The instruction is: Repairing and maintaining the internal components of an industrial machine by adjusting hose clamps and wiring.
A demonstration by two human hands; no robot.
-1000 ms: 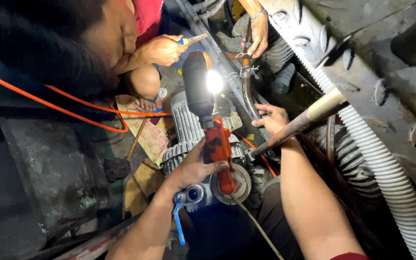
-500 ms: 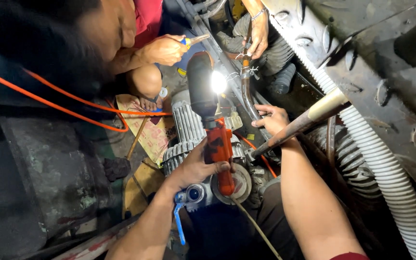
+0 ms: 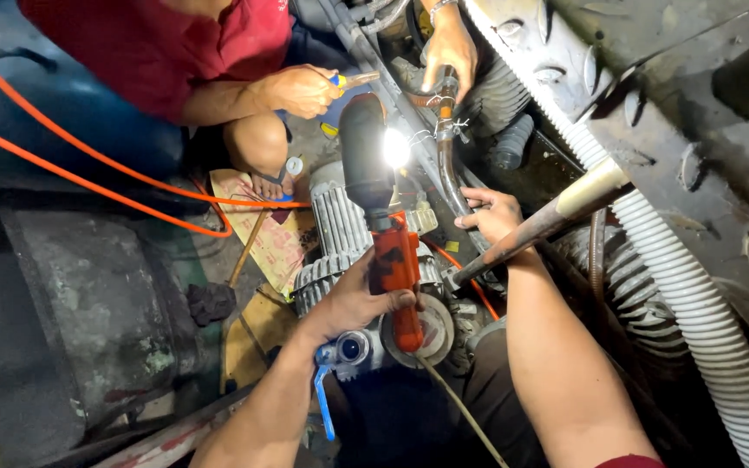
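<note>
My left hand [image 3: 359,302] grips the orange handle of a work lamp [image 3: 394,260]. Its black head points away from me and its bulb [image 3: 396,147] glares over a ribbed grey motor [image 3: 337,221]. My right hand [image 3: 491,217] reaches in just right of the lamp, fingers curled against a curved metal pipe [image 3: 446,178]. A rusty rod with a cream tip [image 3: 565,208] crosses over my right wrist. Opposite me a person in a red shirt holds blue-handled pliers [image 3: 347,81] in one hand [image 3: 301,89]; their other hand [image 3: 451,43] grips the pipe's top.
A white corrugated hose [image 3: 682,295] runs down the right side under a dark metal frame [image 3: 695,130]. An orange cable [image 3: 88,178] loops across the left. A blue valve lever [image 3: 322,407] hangs below the motor. Cardboard scraps [image 3: 266,238] and the other person's foot lie at the motor's left.
The other person's head, low over the left side before, has lifted out of view, leaving the red shirt showing. My hands, the lamp and the rod have kept their places.
</note>
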